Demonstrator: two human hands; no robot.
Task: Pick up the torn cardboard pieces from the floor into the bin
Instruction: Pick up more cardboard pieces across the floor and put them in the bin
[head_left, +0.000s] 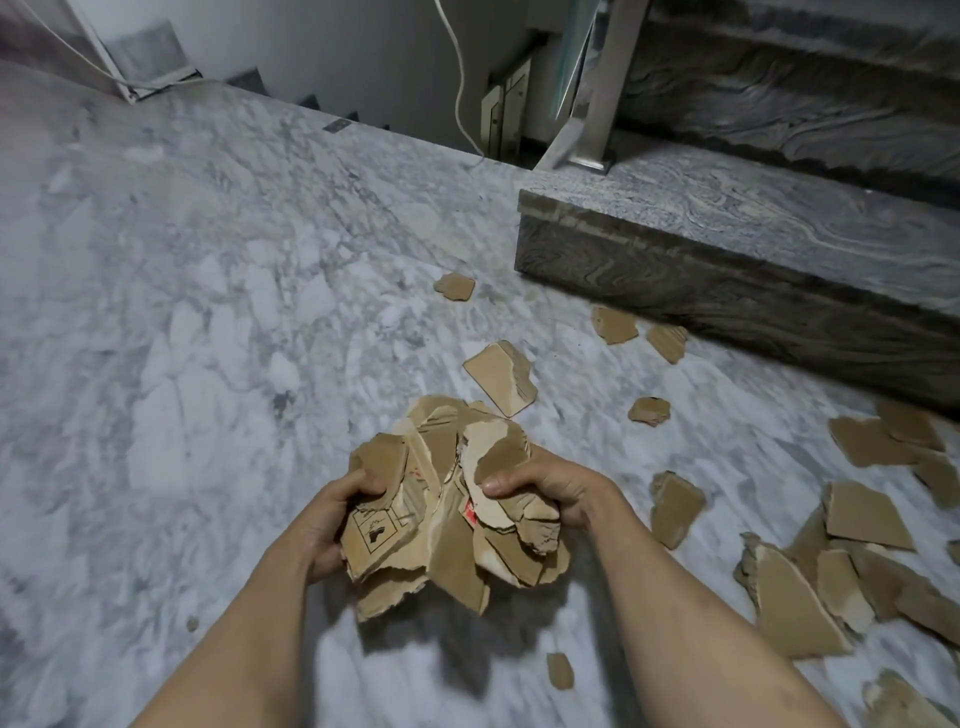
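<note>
The bundle of torn cardboard (452, 499) hides the fingers of both hands; the right edge cuts off loose pieces (930, 613) right of the right hand (556, 488). Beyond the hands, the stair post (597, 104) blurs.

Dim, soft indoor light, a faint shadow on the marble floor (208, 312), motion blur and wide-angle bending at edges.

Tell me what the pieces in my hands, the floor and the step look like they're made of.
Torn pieces: brown corrugated cardboard, matte, with ragged edges and peeled paper layers. Floor: probably polished white-grey marble, veined. Step: seemingly darker grey stone with wavy banding.
</note>
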